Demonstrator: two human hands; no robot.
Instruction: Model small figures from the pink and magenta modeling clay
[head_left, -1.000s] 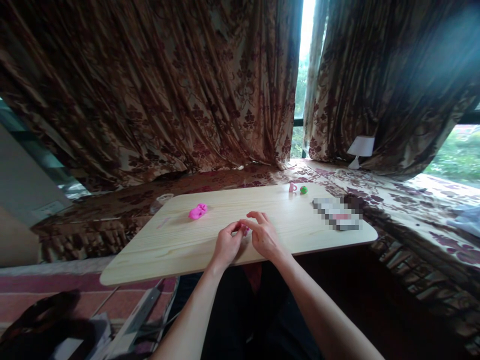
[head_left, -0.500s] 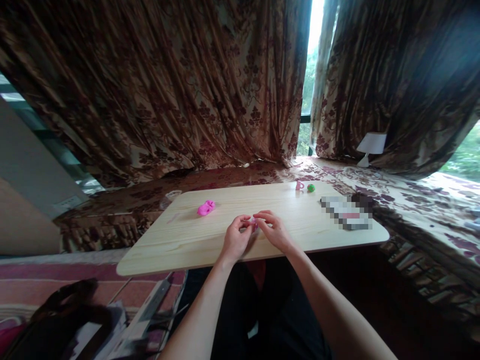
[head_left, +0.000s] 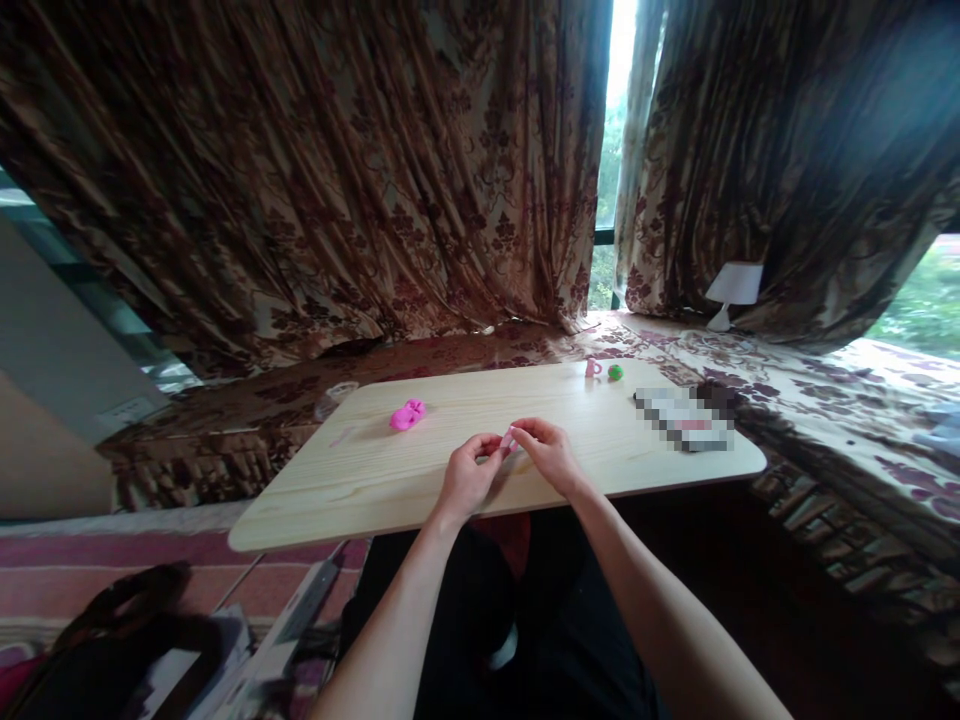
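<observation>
Over the near middle of the light wooden table point(head_left: 300, 490), my left hand point(head_left: 472, 474) and my right hand point(head_left: 549, 456) meet around a small pale pink piece point(head_left: 509, 439). Fingertips of both hands pinch it, one hand at each side. Its exact kind is too small and too covered to make out. To the left, apart from my hands, lies a bright pink lump point(head_left: 407, 415) that looks like soft modelling clay.
At the table's far right edge stand a small pink cup-like piece point(head_left: 590, 369) and a green ball point(head_left: 615, 372). A blurred-out flat object point(head_left: 686, 420) lies at the right. Past the table are a white lamp point(head_left: 735, 288) and patterned curtains point(head_left: 420, 180).
My fingers have shifted slightly on the pale pink piece, and more of it shows between them. The whole view has turned a little. The other table objects stay put.
</observation>
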